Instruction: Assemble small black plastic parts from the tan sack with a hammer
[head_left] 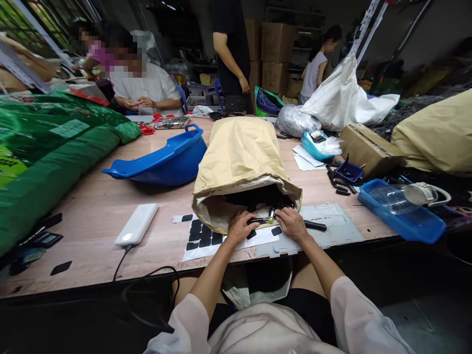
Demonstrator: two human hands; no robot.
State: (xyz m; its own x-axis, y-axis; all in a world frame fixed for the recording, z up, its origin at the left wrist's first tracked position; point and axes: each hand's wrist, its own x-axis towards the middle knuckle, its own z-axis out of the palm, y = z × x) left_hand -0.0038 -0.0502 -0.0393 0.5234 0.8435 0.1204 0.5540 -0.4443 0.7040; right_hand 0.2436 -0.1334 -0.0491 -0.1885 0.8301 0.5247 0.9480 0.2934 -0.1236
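A tan sack (245, 147) lies on the table with its mouth toward me and dark pieces inside. My left hand (241, 226) is closed on a thin black rod-shaped piece (260, 220) at the sack's lower lip. Opposite it, my right hand (292, 223) is closed with fingers bent down; what they grip is hidden. Between the hands shows a small silver and yellow-green part (271, 216). A thicker black rod (315, 225) sticks out to the right from beneath my right hand. Under both hands lies a white sheet with black rounded stickers (204, 236).
Left stand a blue basin (165, 160), a white power bank (137, 224) with a cable, and green sacks (66, 142). Right are a blue tray (401, 211) with a clear bottle, a carton (368, 147) and loose black pieces. A co-worker in white (147, 83) sits across the table.
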